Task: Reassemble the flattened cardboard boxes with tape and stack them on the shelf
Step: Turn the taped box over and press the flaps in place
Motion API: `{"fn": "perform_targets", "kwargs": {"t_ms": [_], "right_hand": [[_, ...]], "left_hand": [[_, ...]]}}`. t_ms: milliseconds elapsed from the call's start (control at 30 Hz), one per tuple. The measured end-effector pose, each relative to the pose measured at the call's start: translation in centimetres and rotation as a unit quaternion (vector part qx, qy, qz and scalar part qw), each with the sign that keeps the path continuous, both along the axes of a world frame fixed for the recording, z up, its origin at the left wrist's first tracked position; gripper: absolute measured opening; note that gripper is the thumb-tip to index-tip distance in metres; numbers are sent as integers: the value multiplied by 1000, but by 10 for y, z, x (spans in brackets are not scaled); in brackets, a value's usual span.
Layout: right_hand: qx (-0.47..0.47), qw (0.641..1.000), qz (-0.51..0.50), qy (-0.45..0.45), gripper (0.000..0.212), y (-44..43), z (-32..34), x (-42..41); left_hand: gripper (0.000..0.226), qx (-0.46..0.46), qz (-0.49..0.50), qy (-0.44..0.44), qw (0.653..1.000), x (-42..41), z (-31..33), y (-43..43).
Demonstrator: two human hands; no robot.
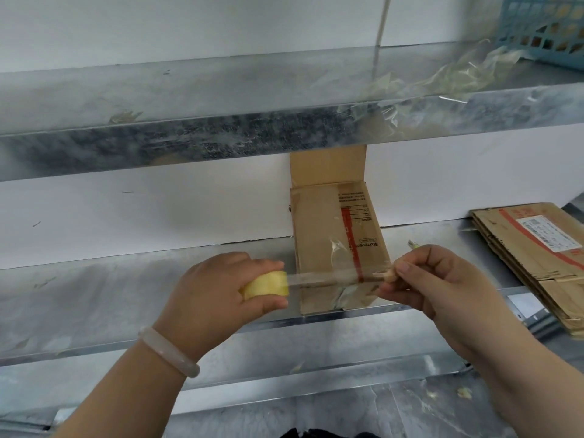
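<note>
Person is standing at a bare metal shelving unit, working at the middle shelf [94, 295].

- Left hand [218, 289] is gripping a yellow tape roll [268, 287], fingers curled round it. A pale bracelet [167, 352] is sitting on that wrist.
- Right hand [442, 286] is pinching the free end of a clear tape strip [331, 276] between thumb and fingertips. A thin greenish tip [413, 245] is poking out behind the knuckles; cannot tell what it is.
- The strip is stretching taut between both hands, just over the near end of a small cardboard box [338, 248].

Box is lying on the middle shelf, its near end at the front lip. Its far flap [327, 165] is standing open against the white wall [126, 213]. Crinkled clear tape is already showing on its top face.

My reading is that this box is only partly done, with tape going on and one end unclosed. A pile of flattened boxes [537, 257] is waiting at the right, overhanging the shelf edge. No finished boxes are standing stacked in view, so most of the job looks to be ahead.

Shelf metal is looking mottled and scuffed, with small tape scraps sticking here and there. The upper shelf [221, 99] is carrying crumpled clear film [442, 74] and a blue plastic basket [543, 26].
</note>
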State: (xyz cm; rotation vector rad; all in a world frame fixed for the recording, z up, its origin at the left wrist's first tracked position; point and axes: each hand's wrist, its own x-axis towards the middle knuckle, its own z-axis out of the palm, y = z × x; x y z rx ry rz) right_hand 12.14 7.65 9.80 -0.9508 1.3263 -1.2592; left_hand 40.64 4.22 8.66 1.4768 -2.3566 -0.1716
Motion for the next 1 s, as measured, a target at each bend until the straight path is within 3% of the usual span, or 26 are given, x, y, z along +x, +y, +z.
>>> {"fn": "perform_targets", "kwargs": {"t_ms": [133,300,500,900,1000], "right_hand": [[16,1000,-12,-1,11,1,-10,-14],[17,999,-36,26,11,-1,-21,-25],[45,998,-38,1,10,-11,-31,-36],[41,998,-29,-36,12,-40,-66,-31],[39,996,-30,-80,13,-50,-71,-30]], "left_hand": [[46,44,-75,130,988,9,-9,0],[52,-40,-31,-4,999,-4,-19,-1],[54,-89,-44,-49,994,-19,-28,-6],[52,-71,-19,-10,997,-25,-53,-22],[53,-76,-25,-14,997,-27,-56,-31]]}}
